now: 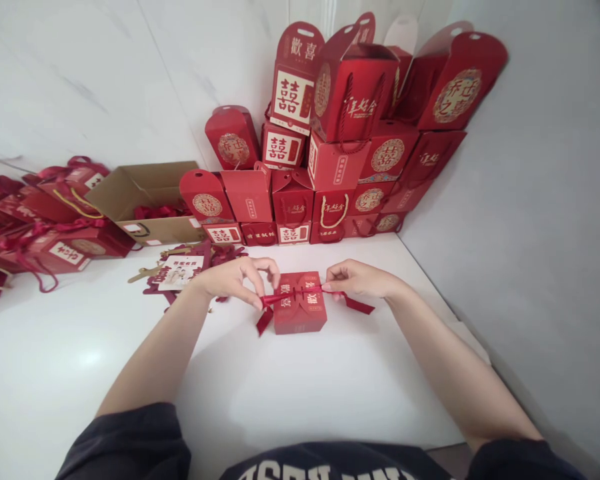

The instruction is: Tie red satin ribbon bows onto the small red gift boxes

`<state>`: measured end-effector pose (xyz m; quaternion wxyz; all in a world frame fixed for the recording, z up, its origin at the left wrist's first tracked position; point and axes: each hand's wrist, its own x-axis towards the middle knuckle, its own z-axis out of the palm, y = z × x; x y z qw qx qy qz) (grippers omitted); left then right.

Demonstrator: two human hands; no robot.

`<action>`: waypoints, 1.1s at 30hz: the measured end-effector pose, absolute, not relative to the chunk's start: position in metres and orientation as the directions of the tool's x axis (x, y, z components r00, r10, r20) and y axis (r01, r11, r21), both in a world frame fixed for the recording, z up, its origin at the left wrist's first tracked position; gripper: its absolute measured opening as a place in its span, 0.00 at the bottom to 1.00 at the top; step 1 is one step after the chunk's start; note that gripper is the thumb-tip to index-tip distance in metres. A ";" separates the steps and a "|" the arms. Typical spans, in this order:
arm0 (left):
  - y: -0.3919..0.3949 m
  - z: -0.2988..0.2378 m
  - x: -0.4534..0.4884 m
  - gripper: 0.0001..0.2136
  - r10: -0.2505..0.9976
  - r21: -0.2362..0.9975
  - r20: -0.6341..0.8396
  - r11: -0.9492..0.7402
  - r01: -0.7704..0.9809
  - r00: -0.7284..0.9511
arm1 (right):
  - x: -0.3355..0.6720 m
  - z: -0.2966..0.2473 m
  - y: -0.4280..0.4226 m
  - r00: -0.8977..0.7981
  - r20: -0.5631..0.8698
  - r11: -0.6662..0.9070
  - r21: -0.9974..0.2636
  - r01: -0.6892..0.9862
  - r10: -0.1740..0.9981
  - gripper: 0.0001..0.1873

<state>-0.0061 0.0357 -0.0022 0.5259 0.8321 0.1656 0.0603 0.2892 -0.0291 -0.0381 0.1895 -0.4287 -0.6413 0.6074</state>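
A small red gift box [300, 319] with gold lettering sits closed on the white table in front of me. A dark red ribbon [361, 305] runs across its top through the middle of the folded flaps. My left hand [243, 280] pinches one side of the ribbon at the box's left edge, and a tail hangs below the fingers. On the opposite side my right hand [353, 279] grips the other side of the ribbon between thumb and fingers, its tail lying to the right. The ribbon looks taut between the hands.
Red gift boxes [290, 200] are stacked against the wall at the back. An open cardboard carton [175, 230] stands behind on the left, beside more ribboned red boxes [87, 247]. Ribbons and a printed card [180, 272] lie near my left hand. A grey wall [520, 220] borders the right.
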 end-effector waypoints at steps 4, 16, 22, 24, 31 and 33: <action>0.025 -0.015 0.012 0.11 0.363 0.969 0.100 -0.247 -0.008 0.927 | 0.289 -0.038 -0.029 -0.567 -0.273 -0.099 -0.943 0.318 0.777 0.20; 0.014 -0.028 0.029 0.11 0.636 0.971 -0.024 -0.168 0.168 0.772 | 0.289 -0.042 -0.028 -0.561 -0.264 -0.099 -0.947 0.307 0.784 0.19; 0.015 -0.026 0.028 0.14 0.629 0.946 -0.039 -0.228 0.232 0.776 | 0.285 -0.040 -0.030 -0.539 -0.286 -0.130 -0.942 0.310 0.792 0.19; 0.015 -0.026 0.028 0.15 0.634 0.951 -0.045 -0.210 0.227 0.772 | 0.285 -0.037 -0.030 -0.541 -0.282 -0.122 -0.942 0.312 0.793 0.20; 0.014 -0.023 0.028 0.16 0.621 0.951 -0.090 -0.179 0.252 0.779 | 0.292 -0.024 -0.033 -0.561 -0.230 -0.115 -0.966 0.233 0.795 0.19; 0.012 -0.020 0.029 0.18 0.616 0.942 -0.105 -0.189 0.277 0.780 | 0.292 -0.023 -0.036 -0.590 -0.181 -0.102 -0.981 0.164 0.787 0.17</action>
